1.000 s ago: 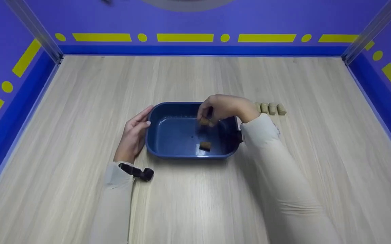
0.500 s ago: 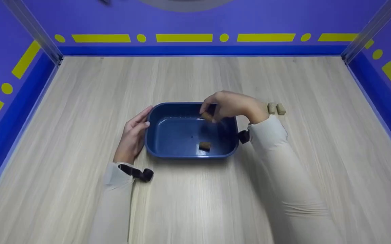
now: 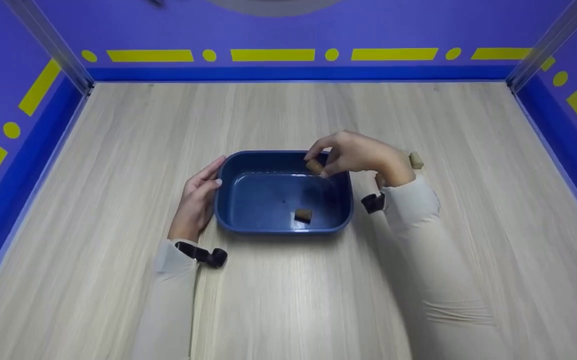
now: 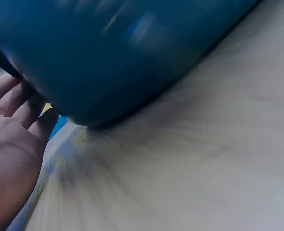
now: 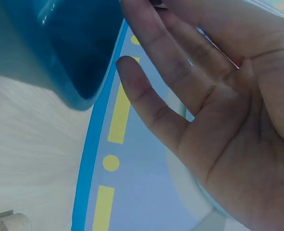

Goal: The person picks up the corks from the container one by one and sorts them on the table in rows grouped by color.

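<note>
A dark blue plastic tub [image 3: 258, 195] stands mid-table in the head view. My left hand [image 3: 196, 200] rests against its left end, fingers straight along the outer wall and thumb at the rim; in the left wrist view the fingers [image 4: 17, 103] touch the wall. Over the tub's back right corner, my right hand [image 3: 358, 152] pinches a brown cork [image 3: 315, 167] between thumb and fingers. In the right wrist view the fingertips holding it are mostly out of frame. Another cork [image 3: 303, 215] lies on the tub floor near the front wall.
Right of the tub, a cork [image 3: 416, 160] stands on the wooden table [image 3: 278, 300]. Another brown piece [image 3: 379, 180] is partly hidden by my right wrist. Purple and blue walls [image 3: 278, 37] enclose the back and sides.
My right hand, still pinching the cork, has moved right and slightly back from over the tub's middle. Its wrist now covers most of the cork row. The left hand and tub stay put.
</note>
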Demonstrator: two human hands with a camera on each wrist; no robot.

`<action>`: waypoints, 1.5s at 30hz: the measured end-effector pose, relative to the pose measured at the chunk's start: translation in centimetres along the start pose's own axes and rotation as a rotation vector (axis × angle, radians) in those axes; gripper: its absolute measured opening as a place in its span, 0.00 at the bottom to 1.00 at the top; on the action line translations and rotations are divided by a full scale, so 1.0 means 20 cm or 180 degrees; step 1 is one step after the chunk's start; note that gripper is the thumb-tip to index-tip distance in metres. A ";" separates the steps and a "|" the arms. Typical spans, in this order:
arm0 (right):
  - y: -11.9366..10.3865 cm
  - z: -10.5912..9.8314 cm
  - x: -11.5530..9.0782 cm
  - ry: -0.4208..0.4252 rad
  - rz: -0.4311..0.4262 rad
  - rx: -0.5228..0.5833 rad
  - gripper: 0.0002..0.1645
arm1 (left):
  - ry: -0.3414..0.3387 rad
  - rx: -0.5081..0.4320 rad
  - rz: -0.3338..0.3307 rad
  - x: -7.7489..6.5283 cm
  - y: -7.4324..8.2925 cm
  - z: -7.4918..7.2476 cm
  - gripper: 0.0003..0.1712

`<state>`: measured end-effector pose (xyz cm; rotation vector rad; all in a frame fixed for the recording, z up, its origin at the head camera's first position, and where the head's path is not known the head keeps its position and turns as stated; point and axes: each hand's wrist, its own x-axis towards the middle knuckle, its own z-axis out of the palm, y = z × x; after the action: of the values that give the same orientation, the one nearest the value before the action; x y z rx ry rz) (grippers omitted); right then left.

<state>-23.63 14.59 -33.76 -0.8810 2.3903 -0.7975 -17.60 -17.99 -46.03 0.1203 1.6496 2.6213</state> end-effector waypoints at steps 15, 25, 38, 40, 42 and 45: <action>0.08 -0.02 -0.12 0.0431 0.0075 0.0112 0.22 | -0.0034 0.0048 0.0033 0.01 0.00 0.00 0.32; 0.23 -0.01 -0.28 0.0931 0.0029 0.0258 0.21 | -0.0004 -0.0064 -0.0020 0.01 -0.01 0.01 0.32; 0.50 0.00 -0.51 0.1214 0.0387 0.0337 0.24 | -0.0067 -0.0100 0.0029 -0.01 0.00 -0.01 0.32; 0.53 0.00 -0.53 0.1215 0.0514 0.0318 0.25 | -0.0050 -0.0098 -0.0004 -0.01 0.00 0.00 0.32; 0.56 0.01 -0.54 0.1206 0.0619 0.0312 0.25 | -0.0044 -0.0097 -0.0025 -0.01 0.00 0.00 0.33; 0.60 0.01 -0.56 0.1191 0.0706 0.0301 0.24 | -0.0037 -0.0121 -0.0027 -0.01 0.00 0.00 0.33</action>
<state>-20.89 29.80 -39.32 -0.4468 2.6812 -1.0496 -17.44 -18.05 -46.11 0.1267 1.5922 2.6390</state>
